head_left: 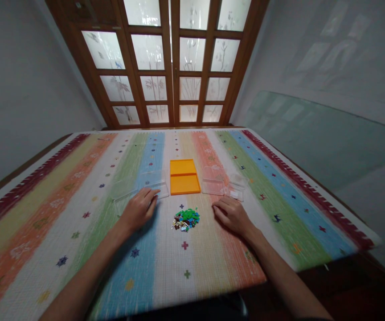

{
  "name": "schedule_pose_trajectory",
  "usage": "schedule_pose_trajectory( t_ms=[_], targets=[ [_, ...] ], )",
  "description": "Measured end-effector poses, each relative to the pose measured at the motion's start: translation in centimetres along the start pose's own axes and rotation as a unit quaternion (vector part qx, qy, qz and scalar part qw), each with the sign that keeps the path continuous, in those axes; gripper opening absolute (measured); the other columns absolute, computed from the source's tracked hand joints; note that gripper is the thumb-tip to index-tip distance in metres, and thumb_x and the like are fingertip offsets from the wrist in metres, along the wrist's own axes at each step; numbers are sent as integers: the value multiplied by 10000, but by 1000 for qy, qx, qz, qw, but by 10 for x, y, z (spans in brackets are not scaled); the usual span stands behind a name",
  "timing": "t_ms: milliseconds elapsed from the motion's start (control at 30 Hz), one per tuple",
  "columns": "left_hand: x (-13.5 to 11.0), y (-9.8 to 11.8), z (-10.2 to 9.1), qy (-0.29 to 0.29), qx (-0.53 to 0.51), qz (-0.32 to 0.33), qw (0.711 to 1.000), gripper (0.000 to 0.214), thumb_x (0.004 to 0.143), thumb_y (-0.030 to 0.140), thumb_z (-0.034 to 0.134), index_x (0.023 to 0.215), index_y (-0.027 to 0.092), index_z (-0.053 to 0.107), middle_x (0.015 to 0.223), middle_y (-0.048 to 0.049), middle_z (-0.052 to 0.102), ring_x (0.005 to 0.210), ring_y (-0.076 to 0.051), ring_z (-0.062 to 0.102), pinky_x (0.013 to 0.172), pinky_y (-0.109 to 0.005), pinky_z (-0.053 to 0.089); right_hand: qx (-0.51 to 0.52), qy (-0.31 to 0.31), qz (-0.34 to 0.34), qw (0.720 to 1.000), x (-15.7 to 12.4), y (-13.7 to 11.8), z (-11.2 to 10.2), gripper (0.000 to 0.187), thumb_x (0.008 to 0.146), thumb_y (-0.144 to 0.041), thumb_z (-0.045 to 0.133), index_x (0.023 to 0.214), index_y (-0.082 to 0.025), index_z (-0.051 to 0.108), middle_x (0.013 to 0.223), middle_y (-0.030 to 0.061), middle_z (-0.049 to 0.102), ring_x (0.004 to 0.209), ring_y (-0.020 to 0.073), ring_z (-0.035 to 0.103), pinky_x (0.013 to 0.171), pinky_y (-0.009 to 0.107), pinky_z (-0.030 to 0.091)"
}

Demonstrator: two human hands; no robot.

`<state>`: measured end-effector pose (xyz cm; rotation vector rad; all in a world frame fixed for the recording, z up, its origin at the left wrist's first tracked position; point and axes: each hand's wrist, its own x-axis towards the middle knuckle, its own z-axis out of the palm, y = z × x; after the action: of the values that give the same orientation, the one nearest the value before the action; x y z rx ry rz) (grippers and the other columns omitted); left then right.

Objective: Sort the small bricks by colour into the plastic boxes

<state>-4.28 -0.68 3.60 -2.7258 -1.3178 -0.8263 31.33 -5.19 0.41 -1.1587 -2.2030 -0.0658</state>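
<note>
A small heap of tiny coloured pieces (186, 219), mostly green with some blue, brown and white, lies on the striped tablecloth (62, 209) between my hands. My left hand (139, 208) rests palm down to the left of the heap, its fingertips touching the edge of a clear plastic tray (152, 185). To the right of the heap, my right hand (231, 214) lies flat on the cloth with fingers loosely curled, holding nothing. An open orange box (184, 176) sits just beyond the heap.
Two small clear containers (212, 182) (236, 187) stand right of the orange box. The table's right edge (346, 214) runs close to a green-tinted wall panel. Wooden glazed doors (175, 62) stand behind the table's far end.
</note>
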Motion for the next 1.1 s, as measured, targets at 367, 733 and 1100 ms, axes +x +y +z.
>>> schedule_pose_trajectory(
  t_ms=[367, 733, 1100],
  targets=[
    [-21, 28, 31, -46, -68, 44, 996, 290, 1035, 286, 384, 976, 169, 642, 824, -68, 749, 697, -180, 711, 643, -283, 519, 162, -68, 42, 984, 22, -26, -3, 139, 959, -237, 586, 982, -187, 715, 919, 67, 704, 848, 183, 646, 779, 325, 504],
    [-22, 24, 30, -65, -63, 28, 996, 312, 1040, 315, 369, 889, 192, 613, 682, -30, 689, 587, -148, 653, 558, -238, 442, 169, -176, -38, 969, 43, -37, 5, 218, 992, -240, 551, 1123, -202, 721, 1029, 77, 637, 925, 174, 594, 830, 312, 492],
    [-22, 25, 25, -31, -68, 72, 995, 356, 1061, 289, 323, 885, 188, 616, 713, -35, 682, 605, -150, 644, 591, -255, 457, 145, -240, -114, 953, 56, -29, 22, 217, 910, -93, 623, 1032, -222, 747, 953, 55, 654, 873, 178, 578, 756, 291, 465]
  ],
)
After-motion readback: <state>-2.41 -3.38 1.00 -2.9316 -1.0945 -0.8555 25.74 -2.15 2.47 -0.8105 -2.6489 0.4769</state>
